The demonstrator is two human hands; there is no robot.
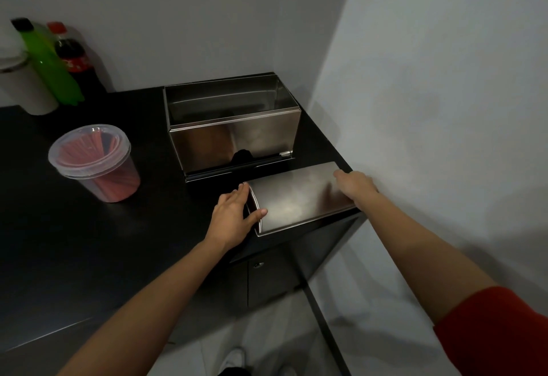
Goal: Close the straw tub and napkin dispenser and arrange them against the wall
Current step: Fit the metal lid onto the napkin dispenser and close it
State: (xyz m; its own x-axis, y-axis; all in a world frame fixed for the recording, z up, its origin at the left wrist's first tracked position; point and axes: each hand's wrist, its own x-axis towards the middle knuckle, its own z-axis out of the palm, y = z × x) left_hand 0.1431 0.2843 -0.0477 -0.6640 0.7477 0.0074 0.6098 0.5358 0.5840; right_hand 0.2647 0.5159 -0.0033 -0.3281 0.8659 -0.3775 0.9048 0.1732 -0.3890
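A steel napkin dispenser body (234, 138) stands open-topped in the far right corner of the black counter (89, 242). Its separate steel cover (299, 197) lies at the counter's front right edge. My left hand (234, 218) grips the cover's left end, thumb on top. My right hand (355, 187) holds its right end beside the wall. A clear plastic straw tub (95, 162) with red straws inside stands to the left, its clear lid resting on top.
A green bottle (49, 61), a dark cola bottle (74, 55) and a white container (20, 85) stand at the back left against the wall. A white wall (430, 109) runs along the counter's right side. Floor and my shoe show below.
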